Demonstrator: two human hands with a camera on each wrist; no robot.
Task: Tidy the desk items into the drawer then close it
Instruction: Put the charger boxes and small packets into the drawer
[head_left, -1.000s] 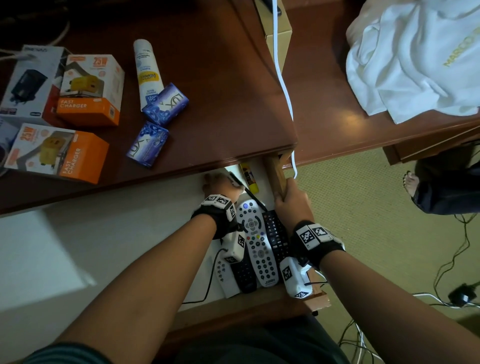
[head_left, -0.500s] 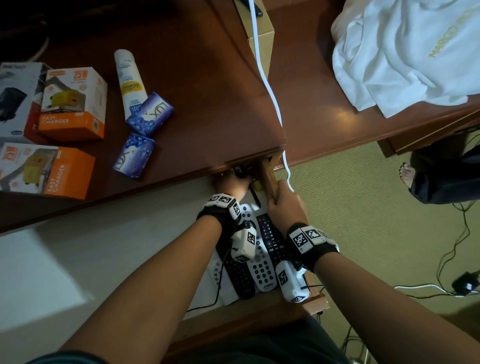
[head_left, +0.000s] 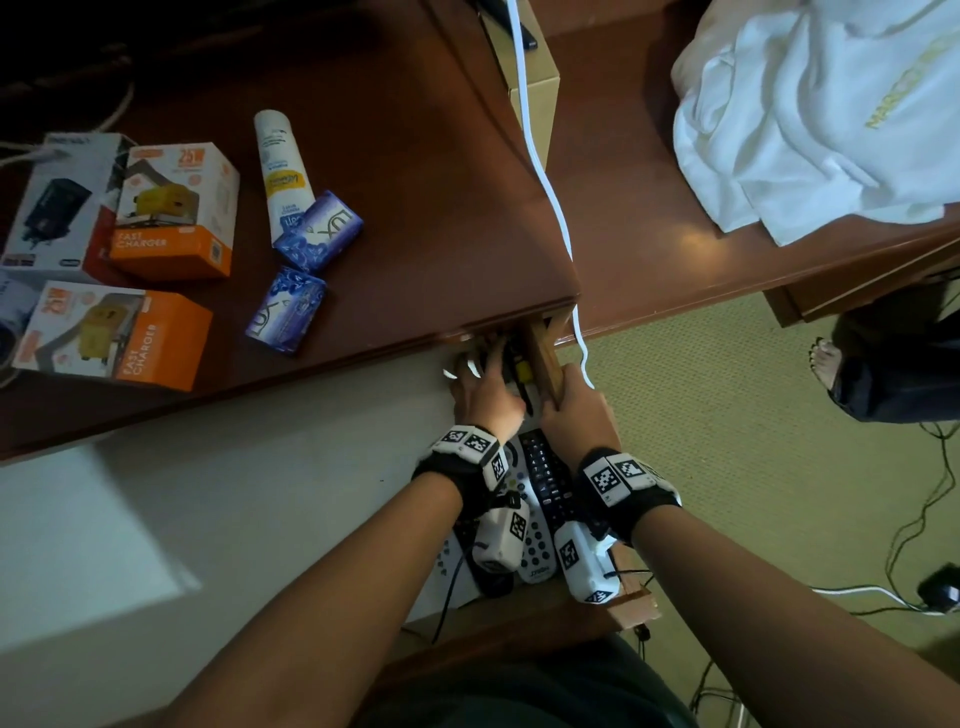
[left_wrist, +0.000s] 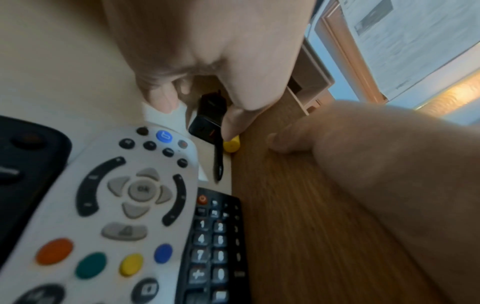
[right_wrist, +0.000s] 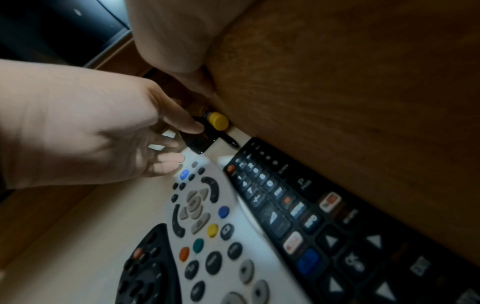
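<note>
my left hand (head_left: 488, 397) is reaching into the far right corner of the open drawer (head_left: 545, 358), thumb and fingers (left_wrist: 235, 121) curling round a small black gadget (left_wrist: 207, 115) and pinching it just beside a yellow-capped tube (right_wrist: 218, 121) that is lying against the drawer's right wall. my right hand (head_left: 574, 410) is gripping that right wall from above, fingers wrapping over its top edge. along the wall a black remote (right_wrist: 298, 207) is lying, a white remote (left_wrist: 116, 205) touching its left side, and another dark remote (right_wrist: 148, 267) further left. on the desk (head_left: 415, 156), near its left edge, three charger boxes (head_left: 171, 213) are sitting, with a white tube (head_left: 283, 171) and two blue soap bars (head_left: 288, 309) toward the front edge, well apart from the drawer
</note>
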